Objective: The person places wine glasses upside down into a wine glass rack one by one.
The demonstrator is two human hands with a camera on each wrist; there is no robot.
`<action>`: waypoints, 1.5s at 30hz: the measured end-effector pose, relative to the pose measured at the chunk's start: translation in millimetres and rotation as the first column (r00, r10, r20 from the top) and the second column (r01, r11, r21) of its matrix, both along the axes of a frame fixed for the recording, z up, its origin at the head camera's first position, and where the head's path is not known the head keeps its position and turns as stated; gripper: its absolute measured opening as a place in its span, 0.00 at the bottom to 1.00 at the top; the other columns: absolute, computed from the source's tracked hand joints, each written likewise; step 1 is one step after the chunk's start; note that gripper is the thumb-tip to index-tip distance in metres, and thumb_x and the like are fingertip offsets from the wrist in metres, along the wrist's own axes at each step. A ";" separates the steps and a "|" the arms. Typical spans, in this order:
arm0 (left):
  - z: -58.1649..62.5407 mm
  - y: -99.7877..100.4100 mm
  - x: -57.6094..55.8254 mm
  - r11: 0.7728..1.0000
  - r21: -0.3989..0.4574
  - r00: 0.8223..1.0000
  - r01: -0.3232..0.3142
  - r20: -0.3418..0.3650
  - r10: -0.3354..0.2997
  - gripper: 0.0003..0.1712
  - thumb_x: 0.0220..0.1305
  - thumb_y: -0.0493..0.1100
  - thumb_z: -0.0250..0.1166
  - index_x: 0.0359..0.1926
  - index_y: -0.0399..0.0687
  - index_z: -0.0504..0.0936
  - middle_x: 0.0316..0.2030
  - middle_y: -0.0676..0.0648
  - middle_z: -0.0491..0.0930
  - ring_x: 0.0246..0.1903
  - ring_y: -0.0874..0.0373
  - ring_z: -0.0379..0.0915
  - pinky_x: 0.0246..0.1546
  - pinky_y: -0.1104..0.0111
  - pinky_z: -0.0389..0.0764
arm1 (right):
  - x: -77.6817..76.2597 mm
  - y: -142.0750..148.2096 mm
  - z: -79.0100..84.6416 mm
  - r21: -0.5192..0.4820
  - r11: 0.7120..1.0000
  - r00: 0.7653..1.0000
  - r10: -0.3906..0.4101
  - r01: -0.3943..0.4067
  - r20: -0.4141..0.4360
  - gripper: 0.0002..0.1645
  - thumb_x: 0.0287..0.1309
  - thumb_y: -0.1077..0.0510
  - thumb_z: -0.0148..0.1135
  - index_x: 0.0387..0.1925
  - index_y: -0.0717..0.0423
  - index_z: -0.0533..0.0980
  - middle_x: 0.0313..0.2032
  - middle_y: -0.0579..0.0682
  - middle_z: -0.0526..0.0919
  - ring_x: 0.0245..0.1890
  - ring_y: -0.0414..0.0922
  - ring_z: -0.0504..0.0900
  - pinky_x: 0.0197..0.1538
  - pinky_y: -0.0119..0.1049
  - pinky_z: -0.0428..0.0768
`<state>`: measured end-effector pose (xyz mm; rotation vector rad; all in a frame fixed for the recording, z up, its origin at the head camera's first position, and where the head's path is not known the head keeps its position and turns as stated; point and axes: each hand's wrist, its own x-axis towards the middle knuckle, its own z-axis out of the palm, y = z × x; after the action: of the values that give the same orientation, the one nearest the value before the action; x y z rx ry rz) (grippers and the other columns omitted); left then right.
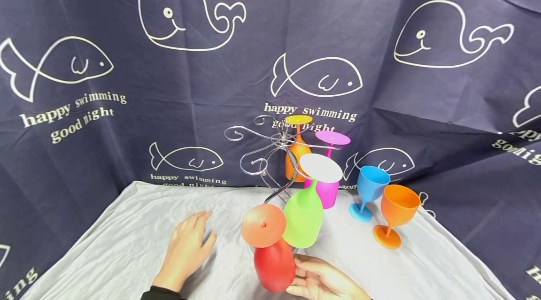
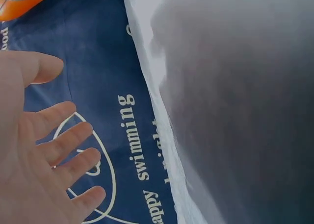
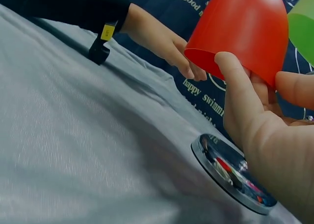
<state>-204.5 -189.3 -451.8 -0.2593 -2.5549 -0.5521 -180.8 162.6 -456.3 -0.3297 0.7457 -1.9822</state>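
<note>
A red goblet [image 1: 274, 267] hangs upside down at the front of a silver wire rack [image 1: 282, 139], its foot uppermost. My right hand [image 1: 319, 277] holds it by the bowl from the right. In the right wrist view the fingertips [image 3: 229, 62] are at the goblet's rim, some reaching inside its mouth. Just behind it a green goblet [image 1: 304, 220] is also inverted on the rack. My left hand [image 1: 188, 243] hovers over the white cloth left of the rack, fingers extended and nothing in it; the left wrist view shows the bare palm [image 2: 29, 160].
Inverted magenta [image 1: 330, 196] and orange [image 1: 297, 157] goblets hang farther back on the rack. Its round shiny base [image 3: 230, 172] sits on the cloth. Upright to the right stand a blue goblet [image 1: 372, 185] and another orange one [image 1: 399, 206]. A dark printed curtain [image 1: 236, 79] rises behind.
</note>
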 end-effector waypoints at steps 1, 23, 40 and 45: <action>0.3 0.3 0.3 1.000 0.021 1.000 0.015 -0.003 -0.015 0.29 0.66 0.45 0.66 0.65 0.39 0.76 0.62 0.37 0.78 0.65 0.37 0.71 0.65 0.37 0.67 | 0.0 -1.6 0.5 -0.004 1.000 1.000 0.003 -0.003 0.001 0.23 0.81 0.62 0.35 0.66 0.55 0.72 0.64 0.51 0.79 0.65 0.47 0.78 0.73 0.41 0.70; 55.0 56.1 32.0 0.579 0.675 0.789 0.458 -0.008 -0.614 0.16 0.75 0.40 0.58 0.60 0.52 0.80 0.58 0.49 0.82 0.60 0.67 0.76 0.62 0.71 0.77 | 1.3 -24.0 12.3 -0.073 0.996 0.994 -0.034 0.041 0.103 0.21 0.80 0.62 0.37 0.62 0.56 0.74 0.63 0.53 0.78 0.65 0.50 0.78 0.75 0.45 0.67; 68.4 90.9 54.0 0.661 0.543 0.853 0.518 -0.269 -0.448 0.17 0.66 0.38 0.69 0.54 0.58 0.87 0.47 0.58 0.86 0.50 0.63 0.82 0.54 0.67 0.83 | 2.8 -29.0 12.0 -0.061 0.998 0.999 -0.016 0.018 0.034 0.24 0.81 0.60 0.36 0.67 0.54 0.72 0.65 0.52 0.78 0.65 0.47 0.78 0.72 0.42 0.71; 70.4 93.3 56.2 0.662 0.562 0.867 0.495 -0.263 -0.424 0.15 0.66 0.38 0.69 0.51 0.59 0.87 0.45 0.58 0.86 0.46 0.65 0.82 0.50 0.67 0.84 | 3.5 -30.2 12.9 -0.048 0.999 1.000 -0.014 0.015 0.022 0.23 0.81 0.59 0.36 0.67 0.54 0.72 0.65 0.51 0.78 0.64 0.46 0.79 0.72 0.41 0.71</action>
<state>-148.3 -96.0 -381.4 -0.6841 -2.0347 -1.4849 -177.3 132.4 -443.5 -0.3316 0.6895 -2.0169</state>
